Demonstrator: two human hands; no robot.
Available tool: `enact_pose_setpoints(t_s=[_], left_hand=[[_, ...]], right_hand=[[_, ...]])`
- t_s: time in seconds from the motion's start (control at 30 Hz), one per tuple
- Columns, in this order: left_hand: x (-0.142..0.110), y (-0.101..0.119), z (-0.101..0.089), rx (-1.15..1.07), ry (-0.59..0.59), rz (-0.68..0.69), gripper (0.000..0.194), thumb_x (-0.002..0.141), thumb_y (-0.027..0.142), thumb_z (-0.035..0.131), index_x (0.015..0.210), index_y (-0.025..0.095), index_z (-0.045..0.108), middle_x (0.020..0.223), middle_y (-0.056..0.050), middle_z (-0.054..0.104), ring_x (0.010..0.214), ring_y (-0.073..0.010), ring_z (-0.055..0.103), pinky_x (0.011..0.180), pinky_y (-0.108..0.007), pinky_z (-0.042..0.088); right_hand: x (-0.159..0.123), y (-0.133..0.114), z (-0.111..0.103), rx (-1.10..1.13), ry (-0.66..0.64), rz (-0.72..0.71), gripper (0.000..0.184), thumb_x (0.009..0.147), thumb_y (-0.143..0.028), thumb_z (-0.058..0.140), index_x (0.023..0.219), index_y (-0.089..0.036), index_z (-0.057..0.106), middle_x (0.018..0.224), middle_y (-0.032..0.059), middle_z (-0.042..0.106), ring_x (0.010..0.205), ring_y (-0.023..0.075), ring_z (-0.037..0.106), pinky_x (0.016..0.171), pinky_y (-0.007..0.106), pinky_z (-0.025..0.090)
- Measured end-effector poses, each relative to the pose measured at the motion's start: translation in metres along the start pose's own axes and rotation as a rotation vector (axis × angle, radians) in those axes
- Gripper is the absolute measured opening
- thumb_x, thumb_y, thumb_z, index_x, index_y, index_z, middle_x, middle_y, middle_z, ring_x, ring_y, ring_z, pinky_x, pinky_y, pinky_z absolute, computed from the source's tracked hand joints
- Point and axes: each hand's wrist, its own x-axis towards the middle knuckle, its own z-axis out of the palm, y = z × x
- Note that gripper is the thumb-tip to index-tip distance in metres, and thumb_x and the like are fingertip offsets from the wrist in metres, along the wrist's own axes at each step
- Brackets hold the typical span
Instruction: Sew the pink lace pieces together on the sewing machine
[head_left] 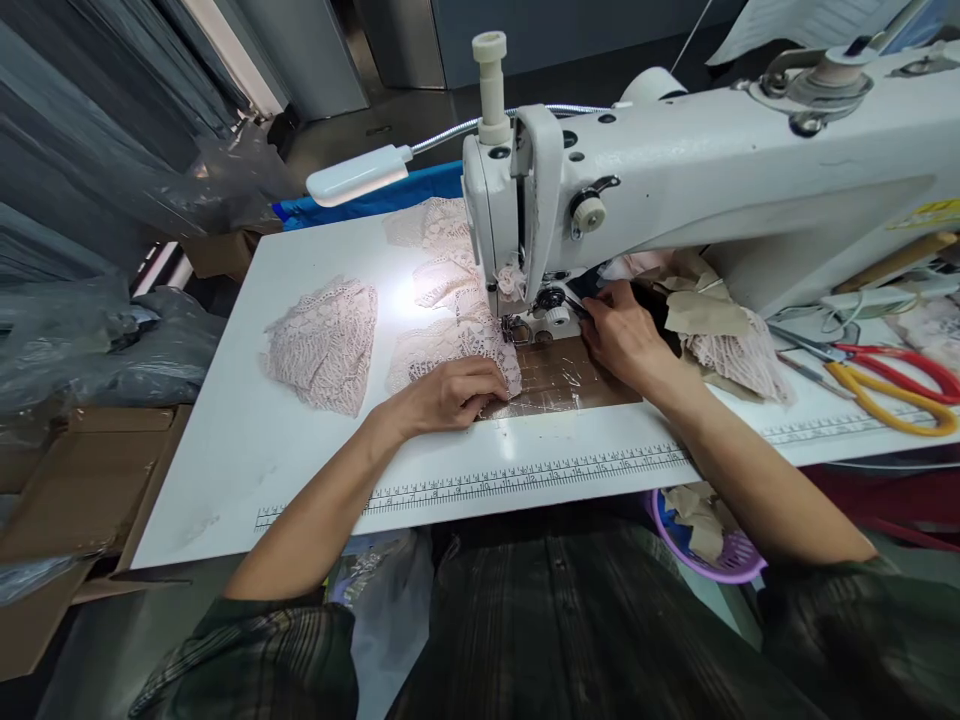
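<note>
My left hand (459, 392) rests at the front of the sewing machine's needle area, its fingers closed on the lower edge of a pale pink lace piece (450, 345). That lace lies flat up to the presser foot (516, 330). To the right of the needle, my right hand (624, 335) is closed, with fingertips beside the machine's small round dial (551, 300). Something dark and slim shows at those fingertips, too small to name. Under both hands lies a brown, scratched plate (555, 378). The white sewing machine (645, 190) stands over the work.
A second lace piece (330, 345) lies on the white table (240, 430) at left. At right are lace and brown scraps (705, 310), red-handled scissors (900, 365) and yellow-handled scissors (892, 400). A lamp (358, 175) shines from behind. Below hangs a purple basket (739, 560); cardboard boxes (97, 470) stand left.
</note>
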Motion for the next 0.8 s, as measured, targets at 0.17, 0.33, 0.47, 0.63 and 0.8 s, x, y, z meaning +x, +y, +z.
enact_pose_setpoints(t_s=[0.17,0.33,0.47,0.63,0.8], left_hand=[[-0.003,-0.007,0.001,-0.088,0.124,-0.064,0.033,0.076,0.002,0.043,0.076,0.019,0.070,0.090,-0.005,0.075,0.081,-0.0139,0.069,0.078,-0.035,0.059],[-0.001,0.001,0.009,-0.201,0.305,-0.370,0.017,0.083,0.015,0.056,0.093,0.015,0.070,0.086,-0.006,0.073,0.074,-0.0137,0.067,0.066,-0.028,0.056],[0.002,0.003,0.018,-0.389,0.420,-0.550,0.024,0.084,0.036,0.069,0.091,0.014,0.066,0.078,-0.004,0.069,0.067,-0.0115,0.062,0.061,-0.024,0.051],[0.003,0.002,0.017,-0.682,0.419,-0.620,0.047,0.079,0.041,0.077,0.113,0.015,0.057,0.081,-0.004,0.071,0.074,-0.0134,0.065,0.074,-0.028,0.051],[0.003,0.004,0.010,-0.742,0.398,-0.686,0.054,0.078,0.041,0.078,0.120,0.017,0.054,0.082,-0.003,0.072,0.071,-0.0129,0.063,0.070,-0.027,0.047]], right_hand=[[0.003,-0.008,-0.023,0.050,0.022,0.075,0.015,0.082,-0.024,0.052,0.069,-0.018,0.058,0.090,0.0161,0.060,0.075,0.0271,0.059,0.068,0.042,0.048],[-0.016,-0.030,-0.049,0.527,-0.320,0.197,0.016,0.088,-0.032,0.047,0.075,-0.023,0.047,0.065,0.0047,0.061,0.057,0.0200,0.058,0.055,0.033,0.046],[-0.033,-0.051,-0.049,0.579,-0.406,0.100,0.018,0.093,-0.034,0.041,0.098,-0.019,0.050,0.067,0.0022,0.064,0.053,0.0174,0.057,0.051,0.029,0.040],[-0.027,-0.068,-0.039,0.334,-0.233,-0.092,0.038,0.101,-0.038,0.031,0.090,-0.018,0.061,0.068,0.0037,0.065,0.058,0.0171,0.058,0.055,0.029,0.035],[-0.014,-0.071,-0.029,0.120,-0.146,-0.224,0.049,0.103,-0.041,0.027,0.094,-0.015,0.068,0.076,0.0074,0.069,0.062,0.0182,0.059,0.055,0.030,0.030]])
